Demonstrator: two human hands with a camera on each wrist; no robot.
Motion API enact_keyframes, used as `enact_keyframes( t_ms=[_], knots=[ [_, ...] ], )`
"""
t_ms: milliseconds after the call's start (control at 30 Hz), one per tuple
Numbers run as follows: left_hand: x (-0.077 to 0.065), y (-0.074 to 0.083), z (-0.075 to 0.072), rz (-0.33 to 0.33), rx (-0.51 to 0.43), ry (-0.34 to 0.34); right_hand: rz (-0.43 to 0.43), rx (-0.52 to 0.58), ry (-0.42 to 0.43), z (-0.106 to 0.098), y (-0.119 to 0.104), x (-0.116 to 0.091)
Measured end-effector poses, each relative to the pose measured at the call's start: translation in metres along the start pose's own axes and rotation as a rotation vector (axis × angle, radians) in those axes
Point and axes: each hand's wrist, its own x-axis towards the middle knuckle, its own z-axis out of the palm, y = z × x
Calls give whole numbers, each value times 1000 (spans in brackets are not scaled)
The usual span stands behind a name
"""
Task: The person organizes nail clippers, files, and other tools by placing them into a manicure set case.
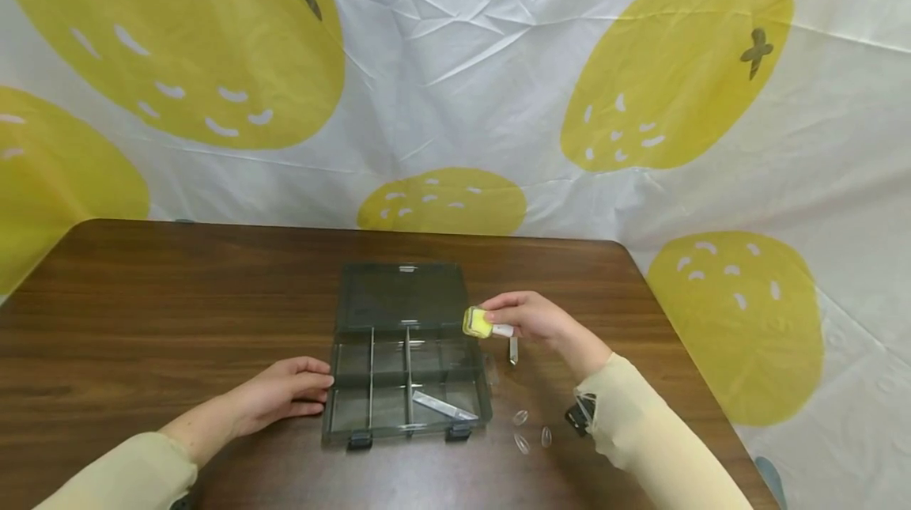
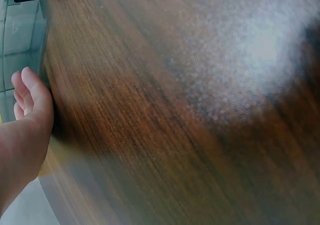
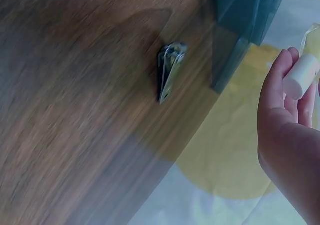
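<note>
My right hand [image 1: 537,319] pinches a bottle of yellow nail polish [image 1: 475,323] by its white cap, above the right edge of a dark see-through divider box [image 1: 390,435]. In the right wrist view the white cap [image 3: 300,77] shows between the fingers. The box lies with its lid [image 1: 402,296] folded back; a flat pale strip [image 1: 443,406] lies slanted in the front right part. My left hand [image 1: 285,394] rests on the table, its fingertips at the box's left wall. In the left wrist view its fingers [image 2: 37,87] look extended and hold nothing.
A metal nail clipper [image 3: 171,72] lies on the table right of the box. Closer to the front are a few clear nail-shaped pieces [image 1: 522,443]. A black device [image 1: 580,417] sits by the right sleeve. Behind the brown table [image 1: 178,296] hangs a fruit-patterned cloth [image 1: 455,115].
</note>
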Motion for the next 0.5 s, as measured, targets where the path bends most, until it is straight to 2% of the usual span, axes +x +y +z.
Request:
enact_keyframes(
  t_ms=[300, 500],
  knots=[
    [0, 2, 1, -6, 0, 14, 5, -28, -36, 16, -3, 7],
    [-1, 2, 1, -9, -1, 10, 30, -95, -16, 28, -2, 9]
  ],
)
